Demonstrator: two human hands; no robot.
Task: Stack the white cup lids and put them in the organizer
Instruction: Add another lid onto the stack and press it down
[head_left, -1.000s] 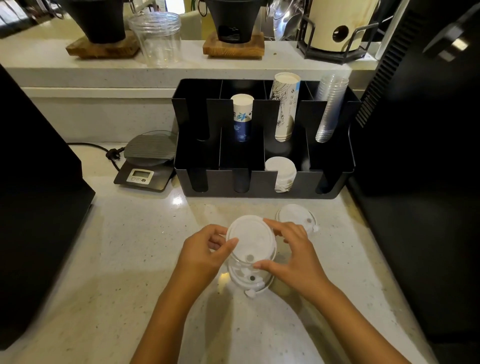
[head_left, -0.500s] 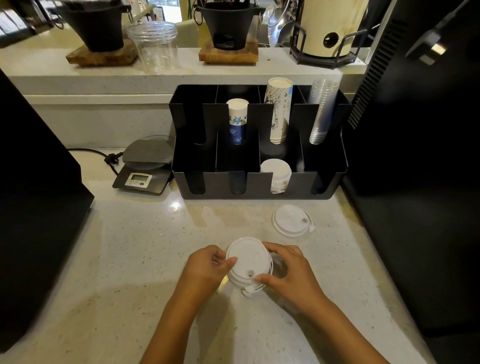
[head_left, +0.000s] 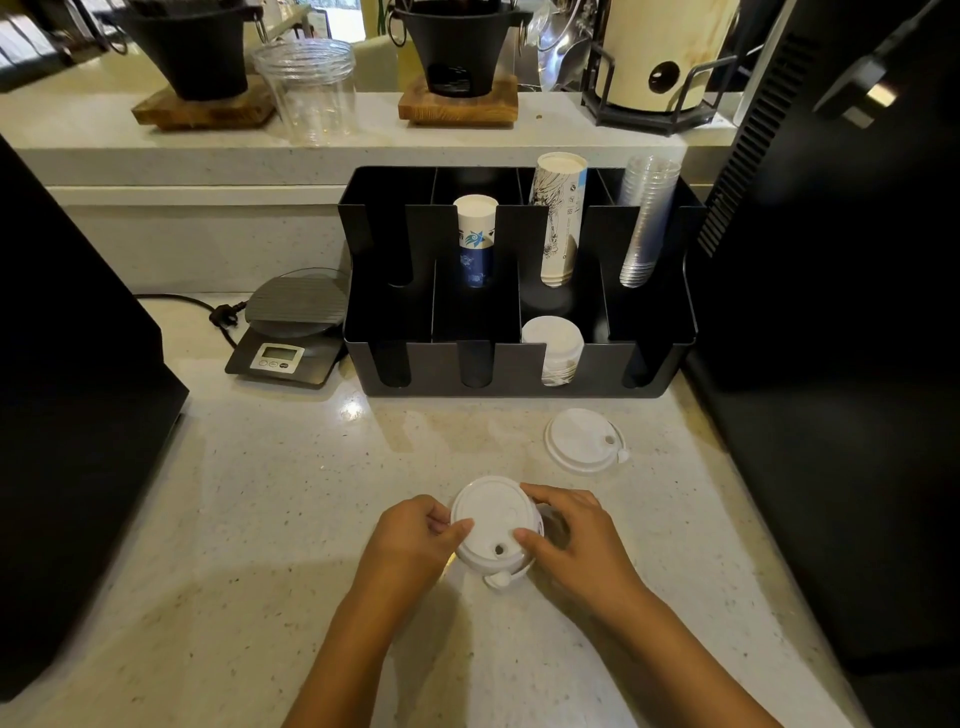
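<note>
A lone lid (head_left: 583, 439) lies on the counter (head_left: 260, 493) before the organizer (head_left: 519, 364), scale (head_left: 291, 332) left.

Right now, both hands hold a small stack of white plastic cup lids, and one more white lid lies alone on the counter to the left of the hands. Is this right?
Not quite. In the head view the single white lid lies to the right of the hands, in front of the black organizer. The left hand and right hand do hold the stack of white plastic cup lids.
</note>
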